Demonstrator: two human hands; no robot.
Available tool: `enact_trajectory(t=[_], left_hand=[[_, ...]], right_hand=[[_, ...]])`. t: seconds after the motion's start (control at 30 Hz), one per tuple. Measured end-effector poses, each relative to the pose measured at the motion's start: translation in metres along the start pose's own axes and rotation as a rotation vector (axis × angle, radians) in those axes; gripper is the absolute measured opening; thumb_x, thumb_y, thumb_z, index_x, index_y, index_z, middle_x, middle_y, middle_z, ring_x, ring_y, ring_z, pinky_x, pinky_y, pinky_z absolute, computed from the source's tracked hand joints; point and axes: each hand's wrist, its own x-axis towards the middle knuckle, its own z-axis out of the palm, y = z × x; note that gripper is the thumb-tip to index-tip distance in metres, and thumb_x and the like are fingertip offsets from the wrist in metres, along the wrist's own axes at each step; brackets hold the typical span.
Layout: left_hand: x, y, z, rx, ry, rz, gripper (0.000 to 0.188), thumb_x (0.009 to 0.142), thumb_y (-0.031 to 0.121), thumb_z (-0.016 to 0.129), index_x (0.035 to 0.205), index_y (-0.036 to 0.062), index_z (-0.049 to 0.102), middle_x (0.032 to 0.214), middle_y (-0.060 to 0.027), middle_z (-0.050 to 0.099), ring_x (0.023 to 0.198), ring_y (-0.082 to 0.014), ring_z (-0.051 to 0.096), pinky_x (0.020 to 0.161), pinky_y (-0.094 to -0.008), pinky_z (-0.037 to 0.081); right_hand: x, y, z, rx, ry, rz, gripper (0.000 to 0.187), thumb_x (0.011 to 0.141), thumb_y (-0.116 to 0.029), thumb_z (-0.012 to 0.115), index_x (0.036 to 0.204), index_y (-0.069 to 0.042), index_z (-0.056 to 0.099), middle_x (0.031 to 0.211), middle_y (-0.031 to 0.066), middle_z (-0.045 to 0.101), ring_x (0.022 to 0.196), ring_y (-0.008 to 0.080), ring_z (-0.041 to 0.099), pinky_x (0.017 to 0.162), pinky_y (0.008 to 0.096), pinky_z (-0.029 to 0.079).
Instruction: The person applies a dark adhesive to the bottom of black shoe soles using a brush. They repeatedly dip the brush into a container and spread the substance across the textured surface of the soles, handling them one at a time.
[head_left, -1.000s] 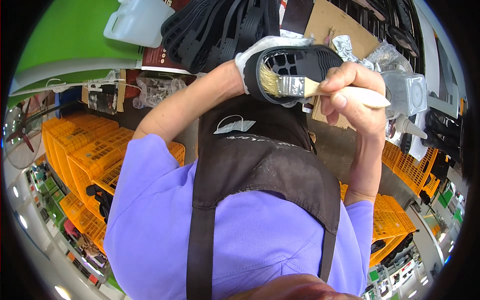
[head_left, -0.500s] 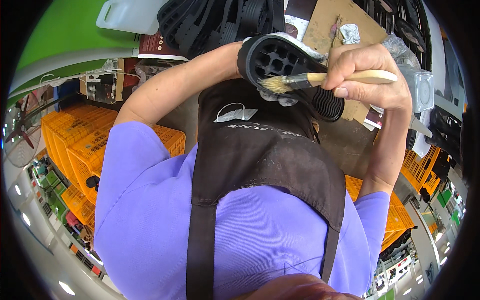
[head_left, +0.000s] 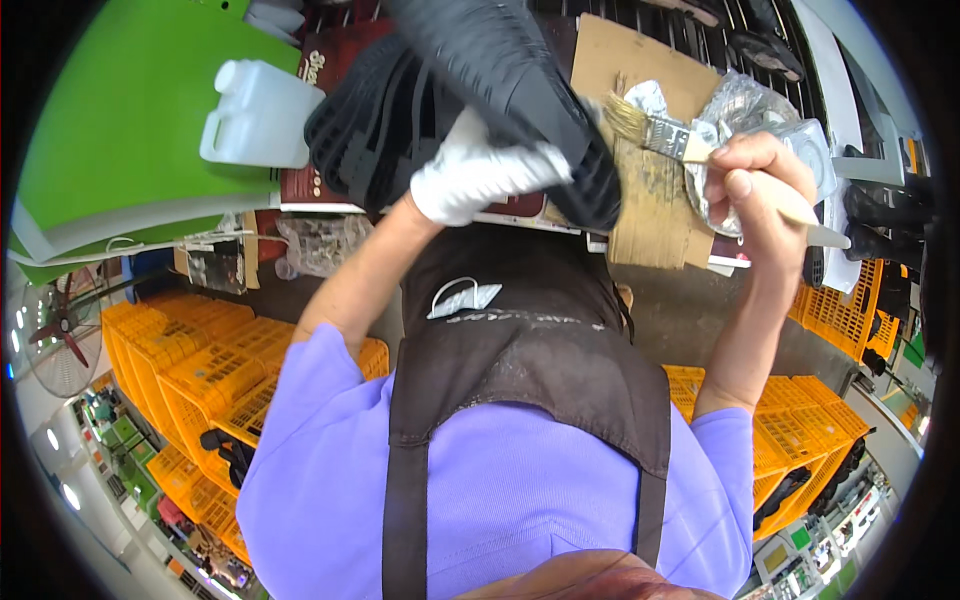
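At far left, a round wire-caged fan (head_left: 65,328) with dark red blades stands beside stacked orange crates (head_left: 185,365) of latticed plastic. Above them, a smooth, glossy green surface (head_left: 120,110) carries a milky, translucent plastic jug (head_left: 262,118) with rounded shoulders and a moulded handle. Next come black, rubbery-looking shoe soles (head_left: 350,130), piled close together, their curved edges overlapping.

The left hand (head_left: 480,182), in a white, finely ribbed fabric glove, is closed on a long black ridged sole (head_left: 530,90); some of its fingers are hidden. That sole slants above the pile, its upper end softened by blur, its rounded lower end reaching toward a scuffed, stained sheet of brown cardboard (head_left: 650,215). Below hangs a dark brown cloth apron (head_left: 540,355).

Over the cardboard is a flat brush (head_left: 668,138) with straw-coloured bristles, a metal ferrule and a pale, wood-like handle. The bare right hand (head_left: 768,185) pinches that handle between thumb and fingers. Crumpled clear plastic film (head_left: 745,100) lies just beyond it.
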Motion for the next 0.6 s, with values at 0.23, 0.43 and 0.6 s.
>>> enact_trajectory(t=[0.23, 0.43, 0.6], left_hand=[[0.02, -0.005, 0.026, 0.259, 0.132, 0.082, 0.062, 0.078, 0.023, 0.068, 0.127, 0.0026, 0.037, 0.125, -0.0116, 0.048, 0.117, -0.0197, 0.045, 0.1, -0.0313, 0.033], [0.012, -0.013, 0.032, 0.112, 0.186, 0.077, 0.055, 0.076, 0.023, 0.069, 0.119, 0.0036, 0.039, 0.116, -0.0102, 0.048, 0.108, -0.0192, 0.046, 0.093, -0.0312, 0.035], [0.0, -0.023, 0.036, -0.027, 0.203, 0.039, 0.05, 0.074, 0.023, 0.07, 0.111, 0.0044, 0.041, 0.108, -0.0091, 0.048, 0.101, -0.0188, 0.046, 0.087, -0.031, 0.037]], right_hand=[[-0.007, 0.013, 0.068, 0.225, 0.432, -0.148, 0.013, 0.088, -0.009, 0.054, 0.085, 0.004, 0.057, 0.06, 0.0104, 0.058, 0.046, 0.0112, 0.053, 0.045, 0.0207, 0.043], [-0.002, 0.011, 0.101, 0.29, 0.393, -0.079, 0.011, 0.088, -0.007, 0.056, 0.084, 0.004, 0.058, 0.064, 0.0095, 0.06, 0.05, 0.0102, 0.056, 0.048, 0.0205, 0.046], [0.0, -0.001, 0.124, 0.309, 0.271, -0.016, 0.01, 0.087, -0.005, 0.056, 0.085, 0.005, 0.059, 0.066, 0.0087, 0.062, 0.053, 0.0087, 0.057, 0.05, 0.0193, 0.046]])
